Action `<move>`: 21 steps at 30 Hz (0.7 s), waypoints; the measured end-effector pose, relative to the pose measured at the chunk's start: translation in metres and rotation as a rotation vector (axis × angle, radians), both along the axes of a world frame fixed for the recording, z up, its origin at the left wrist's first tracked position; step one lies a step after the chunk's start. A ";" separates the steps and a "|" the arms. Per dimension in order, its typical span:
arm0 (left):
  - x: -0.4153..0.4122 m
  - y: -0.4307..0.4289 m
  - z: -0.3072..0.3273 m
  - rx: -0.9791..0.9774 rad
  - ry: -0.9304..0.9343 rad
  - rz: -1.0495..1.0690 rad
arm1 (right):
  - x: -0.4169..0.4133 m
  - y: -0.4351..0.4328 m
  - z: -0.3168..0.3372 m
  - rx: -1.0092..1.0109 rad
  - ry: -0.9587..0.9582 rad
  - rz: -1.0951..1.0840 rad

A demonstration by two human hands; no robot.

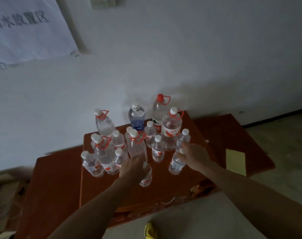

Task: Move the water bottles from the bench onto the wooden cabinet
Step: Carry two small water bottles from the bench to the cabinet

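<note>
Several clear water bottles with white caps stand crowded on the reddish wooden cabinet (pixel 164 192) against the wall. My left hand (pixel 134 167) grips a small bottle (pixel 146 178) near the cabinet's front middle. My right hand (pixel 194 156) holds another small bottle (pixel 177 163) by its top, at the group's right side. Behind stand tall bottles with red handles (pixel 171 130), a blue-labelled one (pixel 137 119) and a red-capped one (pixel 158 111).
A lower reddish surface (pixel 53 187) adjoins the cabinet on the left, another (pixel 241 135) on the right with a yellow pad (pixel 235 161) on it. A paper sign (pixel 26 30) hangs on the white wall. Cardboard (pixel 2 200) lies at the far left. A yellow object (pixel 150 230) sits on the floor.
</note>
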State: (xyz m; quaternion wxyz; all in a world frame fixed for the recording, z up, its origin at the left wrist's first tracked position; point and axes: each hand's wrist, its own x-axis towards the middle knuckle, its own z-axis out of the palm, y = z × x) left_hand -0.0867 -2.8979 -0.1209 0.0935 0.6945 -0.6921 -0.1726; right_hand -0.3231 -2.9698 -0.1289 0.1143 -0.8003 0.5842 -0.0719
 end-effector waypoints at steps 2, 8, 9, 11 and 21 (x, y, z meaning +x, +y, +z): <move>0.008 -0.024 -0.013 0.030 -0.022 -0.057 | 0.012 -0.018 -0.008 0.032 0.002 -0.023; 0.014 -0.075 -0.048 0.111 -0.048 -0.192 | 0.027 -0.063 -0.035 0.048 0.068 -0.049; 0.014 -0.082 -0.053 0.124 -0.054 -0.198 | 0.029 -0.069 -0.040 0.063 0.074 -0.045; 0.013 -0.089 -0.062 0.139 -0.059 -0.190 | 0.032 -0.077 -0.050 0.082 0.097 -0.028; 0.008 -0.098 -0.076 0.152 -0.039 -0.179 | 0.038 -0.093 -0.070 0.129 0.072 0.002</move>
